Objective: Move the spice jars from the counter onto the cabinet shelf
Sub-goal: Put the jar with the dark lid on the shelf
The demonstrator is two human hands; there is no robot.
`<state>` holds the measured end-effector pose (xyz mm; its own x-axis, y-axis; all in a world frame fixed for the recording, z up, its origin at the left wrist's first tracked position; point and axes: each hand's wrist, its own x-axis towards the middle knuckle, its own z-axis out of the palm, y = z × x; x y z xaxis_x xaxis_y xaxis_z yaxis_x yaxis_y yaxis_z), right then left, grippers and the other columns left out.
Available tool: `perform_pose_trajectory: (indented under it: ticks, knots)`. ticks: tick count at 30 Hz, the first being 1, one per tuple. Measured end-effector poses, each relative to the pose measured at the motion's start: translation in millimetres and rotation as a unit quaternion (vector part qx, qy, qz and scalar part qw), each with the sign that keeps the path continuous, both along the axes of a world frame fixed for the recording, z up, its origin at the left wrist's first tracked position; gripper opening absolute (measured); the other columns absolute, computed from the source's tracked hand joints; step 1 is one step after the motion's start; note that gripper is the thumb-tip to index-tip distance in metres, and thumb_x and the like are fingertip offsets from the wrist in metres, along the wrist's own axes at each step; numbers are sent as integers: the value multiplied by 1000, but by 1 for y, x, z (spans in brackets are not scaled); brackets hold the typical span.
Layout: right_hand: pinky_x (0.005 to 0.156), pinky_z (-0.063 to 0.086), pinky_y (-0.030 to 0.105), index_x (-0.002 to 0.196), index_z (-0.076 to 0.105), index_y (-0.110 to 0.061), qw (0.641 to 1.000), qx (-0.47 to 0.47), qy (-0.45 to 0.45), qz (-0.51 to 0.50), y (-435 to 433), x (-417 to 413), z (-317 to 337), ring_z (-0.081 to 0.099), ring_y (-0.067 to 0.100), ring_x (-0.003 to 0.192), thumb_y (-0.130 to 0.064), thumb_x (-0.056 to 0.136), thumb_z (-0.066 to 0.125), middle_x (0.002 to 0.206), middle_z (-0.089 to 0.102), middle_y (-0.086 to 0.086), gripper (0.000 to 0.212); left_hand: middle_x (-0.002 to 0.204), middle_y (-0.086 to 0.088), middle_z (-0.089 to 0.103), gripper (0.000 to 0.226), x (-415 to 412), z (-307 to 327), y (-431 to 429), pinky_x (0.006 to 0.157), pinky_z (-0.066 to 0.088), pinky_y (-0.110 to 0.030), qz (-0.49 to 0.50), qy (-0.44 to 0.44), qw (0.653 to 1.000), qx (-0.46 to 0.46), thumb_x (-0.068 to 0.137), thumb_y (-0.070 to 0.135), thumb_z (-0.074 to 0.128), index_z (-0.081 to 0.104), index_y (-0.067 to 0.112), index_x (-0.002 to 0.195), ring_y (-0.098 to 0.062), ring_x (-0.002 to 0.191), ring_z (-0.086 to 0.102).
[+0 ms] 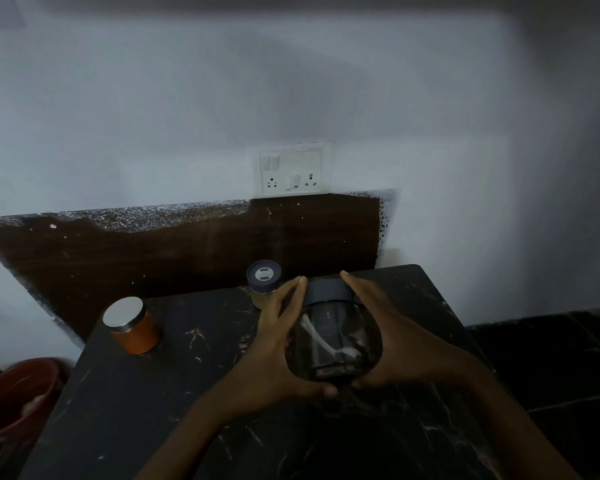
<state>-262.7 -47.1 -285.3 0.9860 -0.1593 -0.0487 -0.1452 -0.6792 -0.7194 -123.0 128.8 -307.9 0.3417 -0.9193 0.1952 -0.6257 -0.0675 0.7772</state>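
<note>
Clear jar (pixel 333 341), dark-lidded and apparently glass, is low and right of centre in the frame. It is cupped between the left hand (pixel 274 351) and right hand (pixel 395 341). Their fingers (pixel 291 296) curl round its sides, and the thumbs meet at its near lower edge. I cannot tell whether it rests on the dark worktop (pixel 187 393).

It looks rigid, smooth and breakable, and nearly empty, so probably light. A two-sided hold on the body below the lid suits it.

The orange jar (pixel 134 327) at centre-left and the small jar (pixel 263 282) just behind the left hand stand on the worktop. No shelf shows.
</note>
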Motion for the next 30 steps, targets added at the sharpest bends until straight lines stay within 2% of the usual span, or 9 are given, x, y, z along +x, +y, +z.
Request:
perform_pose_trajectory:
  ticks: [3,6,9,14,18,21,25,27,30]
  knots:
    - [101,18,13,119,-17,-64,999,-48,4,16,7,1,2,10,-10,123,-30,63,83,115,-11,-53,120,145,33,-15,126,-4,3,-3,106,11,-12,-5,-56,998,6,53,61,76,-9,40,142,9,137,-8]
    - [106,20,22,119,-23,-64,998,-63,8,28,9,1,5,5,-7,126,-34,64,83,121,-6,-49,123,145,25,3,120,-5,4,-3,113,27,-31,2,-66,998,-3,55,57,80,4,40,145,1,137,8]
    - [113,20,33,129,-22,-63,1000,-19,11,21,4,-3,8,4,2,138,-40,56,86,134,-9,-43,132,144,19,14,118,-4,7,2,109,36,-31,8,-2,1000,-27,55,45,87,13,36,146,0,136,21]
    - [92,21,-3,125,-18,-65,999,29,31,14,-2,-6,7,13,-28,118,-33,58,87,126,-6,-53,129,142,28,14,117,-4,9,5,106,34,-17,-7,55,998,-40,55,42,85,9,41,144,5,135,22]
    - [104,26,20,120,-18,-68,1000,-24,7,10,3,-1,5,18,-1,130,-35,61,85,127,4,-42,123,147,31,-14,124,-4,7,1,110,11,-21,-16,-57,998,-7,53,63,77,-10,52,141,1,141,-10]
    - [103,22,22,116,-22,-67,999,-47,11,21,8,3,8,11,-5,125,-36,63,83,116,1,-46,122,149,28,-12,118,-6,6,-4,111,14,-26,-19,-114,993,-3,55,73,68,-10,51,141,0,141,-8]
    - [108,19,27,129,-20,-62,1000,-12,-1,17,4,1,16,5,-7,132,-41,56,86,132,-6,-47,131,142,30,6,116,-2,10,-2,105,34,-17,4,-40,999,-35,56,56,79,3,48,144,8,135,16]
    - [110,17,30,133,-17,-59,1000,24,7,18,-3,0,20,3,-7,136,-35,56,87,140,-8,-44,132,140,30,11,115,0,13,1,100,35,-9,8,22,999,-48,55,50,81,7,45,143,13,130,21]
    - [110,16,26,133,-12,-59,999,20,29,21,-8,-1,23,8,-10,132,-34,57,86,132,-5,-47,127,141,30,11,116,2,16,3,103,35,-12,3,50,998,-45,53,55,80,6,45,142,11,132,22]
